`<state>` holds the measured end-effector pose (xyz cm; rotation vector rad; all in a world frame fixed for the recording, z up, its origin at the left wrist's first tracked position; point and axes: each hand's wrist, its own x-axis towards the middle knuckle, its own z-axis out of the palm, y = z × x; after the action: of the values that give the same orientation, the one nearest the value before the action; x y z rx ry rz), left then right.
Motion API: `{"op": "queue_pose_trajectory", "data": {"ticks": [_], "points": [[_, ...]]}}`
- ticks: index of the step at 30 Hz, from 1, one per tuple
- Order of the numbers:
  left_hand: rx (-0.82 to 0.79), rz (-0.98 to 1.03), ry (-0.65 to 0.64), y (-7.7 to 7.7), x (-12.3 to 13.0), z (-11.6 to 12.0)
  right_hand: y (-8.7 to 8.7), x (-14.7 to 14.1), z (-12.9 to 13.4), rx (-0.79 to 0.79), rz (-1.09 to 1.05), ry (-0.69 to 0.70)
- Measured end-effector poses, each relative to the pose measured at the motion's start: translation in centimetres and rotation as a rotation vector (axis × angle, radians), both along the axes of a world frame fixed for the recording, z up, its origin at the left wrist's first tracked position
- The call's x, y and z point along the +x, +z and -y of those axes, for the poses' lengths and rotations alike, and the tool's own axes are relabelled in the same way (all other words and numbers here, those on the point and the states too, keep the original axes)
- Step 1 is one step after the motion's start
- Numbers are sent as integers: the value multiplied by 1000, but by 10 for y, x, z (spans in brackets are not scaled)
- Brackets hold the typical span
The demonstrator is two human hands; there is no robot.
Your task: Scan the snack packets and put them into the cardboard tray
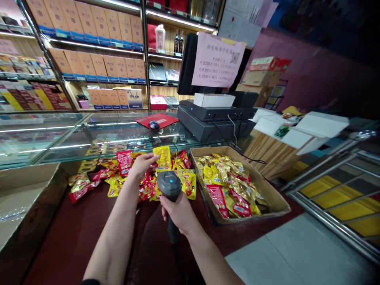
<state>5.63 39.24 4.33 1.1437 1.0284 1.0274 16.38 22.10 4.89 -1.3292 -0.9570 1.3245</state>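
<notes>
Between its fingertips my left hand (143, 164) pinches a yellow snack packet (162, 157), raised over a loose heap of red, yellow and gold packets (147, 190) on the dark red counter (89, 229). My right hand (180, 213) is wrapped around the handle of a dark grey barcode scanner (169, 184), with a small blue light lit on top. The scanner's head points away from me toward the heap, just below the held packet. Right of it sits an open cardboard box (276, 211) full of gold, yellow and red packets.
Another cardboard box (35, 190) stands at the left. Behind the heap are a glass display case (71, 136), a mouse (154, 125) on a red mat, and a monitor (187, 65) with a paper sign. A metal railing (329, 209) runs at the right.
</notes>
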Motion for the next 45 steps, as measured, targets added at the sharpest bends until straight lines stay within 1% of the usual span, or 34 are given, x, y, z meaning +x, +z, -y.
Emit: {"op": "queue_pose_trajectory", "data": {"ticks": [4,10,12,15,16,18,22,25,27,29,31,34,37,39,41,43,45], "points": [[31,35,-24,0,0,-1,1,0,1,3,-5,-7],[13,0,-17,5,0,4,4,-1,2,1,-38,-19],[9,-19,-24,7,0,5,8,3,0,64,-30,-84],[-5,-48,-64,8,0,6,19,14,-7,188,-1,-257],[-5,-54,-88,8,1,7,23,19,-11,205,1,-293],[-6,-57,-147,9,5,11,30,30,-20,185,-21,-307],[-54,-20,-237,13,21,27,42,55,-34,46,-116,-287],[-116,59,-283,22,40,40,53,79,-36,5,-145,-278],[-150,130,-320,32,57,43,61,100,-37,-9,-171,-255],[-164,205,-380,47,80,43,71,125,-37,-19,-195,-240],[-166,245,-434,63,108,39,82,154,-39,-20,-175,-266],[-174,240,-466,86,160,35,96,199,-39,8,-147,-338],[-208,227,-467,103,212,35,108,240,-36,34,-207,-373],[-233,207,-436,106,238,36,114,261,-32,44,-241,-401],[-235,176,-402,104,254,37,117,274,-28,67,-224,-462],[-236,156,-395,96,257,36,118,279,-23,77,-191,-511],[-244,148,-411,88,246,33,117,274,-21,68,-183,-516]]}}
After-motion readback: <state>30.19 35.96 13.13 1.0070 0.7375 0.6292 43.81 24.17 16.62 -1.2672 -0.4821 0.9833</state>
